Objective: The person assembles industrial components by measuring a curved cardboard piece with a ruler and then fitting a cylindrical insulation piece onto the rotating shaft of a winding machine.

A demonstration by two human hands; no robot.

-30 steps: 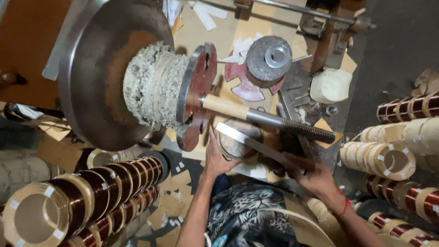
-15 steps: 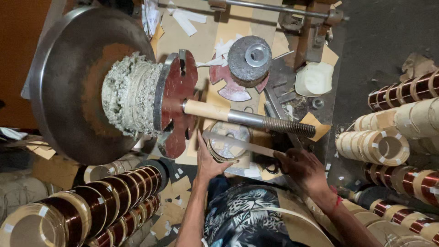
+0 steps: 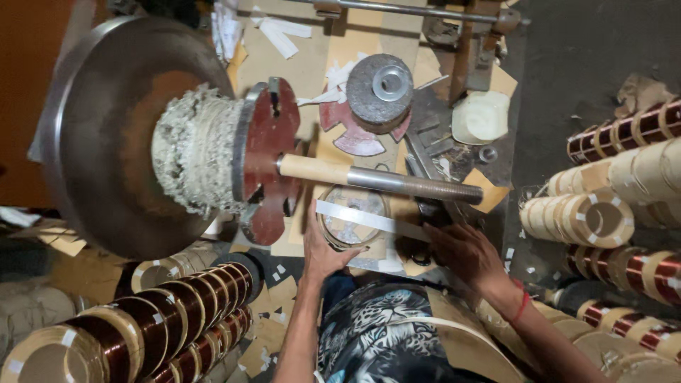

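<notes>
The person's left hand (image 3: 320, 248) lay flat against the near side of a round roll of clear tape (image 3: 352, 216), fingers spread and loose, thumb up against the rim; it gripped nothing that I could make out. A white strip of tape (image 3: 369, 220) ran from just beyond those fingers across the roll towards the right hand (image 3: 464, 252). The right hand's fingers were curled at the strip's far end, beside a dark tool (image 3: 425, 213); whether they pinched the strip or the tool could not be told.

Directly above both hands a metal shaft (image 3: 397, 181), sleeved in tan paper near its root, jutted from a red slotted plate (image 3: 269, 159). Behind that plate sat a rough white wound core (image 3: 195, 152) on a large steel disc (image 3: 92, 135).

Beyond the fingers lay a grey round weight (image 3: 379, 89) on a red notched piece. Rows of copper wire coils (image 3: 142, 326) stood left of the left forearm, and more paper-wrapped coils (image 3: 610, 213) right of the right hand.
</notes>
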